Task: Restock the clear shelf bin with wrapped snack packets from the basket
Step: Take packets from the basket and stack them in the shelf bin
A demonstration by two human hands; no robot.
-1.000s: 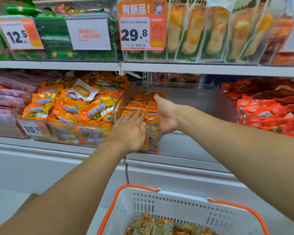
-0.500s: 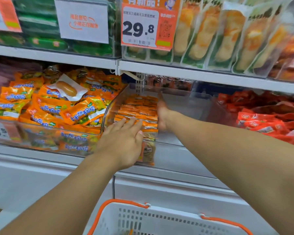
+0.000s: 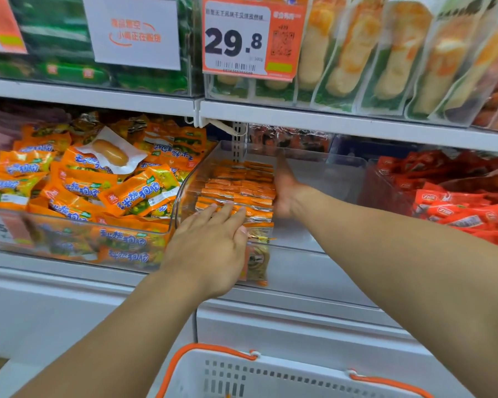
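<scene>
The clear shelf bin (image 3: pixel 322 179) sits on the middle shelf, its left side filled with a neat row of orange-topped wrapped snack packets (image 3: pixel 239 185). My left hand (image 3: pixel 210 242) lies flat with straight fingers against the front of that row. Reaching into the bin, my right hand (image 3: pixel 283 191) presses its palm edge along the row's right side, fingers stretched toward the back. The white basket (image 3: pixel 285 377) with orange handles is at the bottom edge; its contents are out of view.
A bin of orange corn-sausage packets (image 3: pixel 98 193) borders the clear bin on the left, red packets (image 3: pixel 454 202) on the right. An upper shelf with a 29.8 price tag (image 3: pixel 250 38) overhangs. The bin's right half holds no packets.
The view has shifted closer and downward on the shelf. My right hand has slid deeper into the bin along the packet row. My left hand stays at the front.
</scene>
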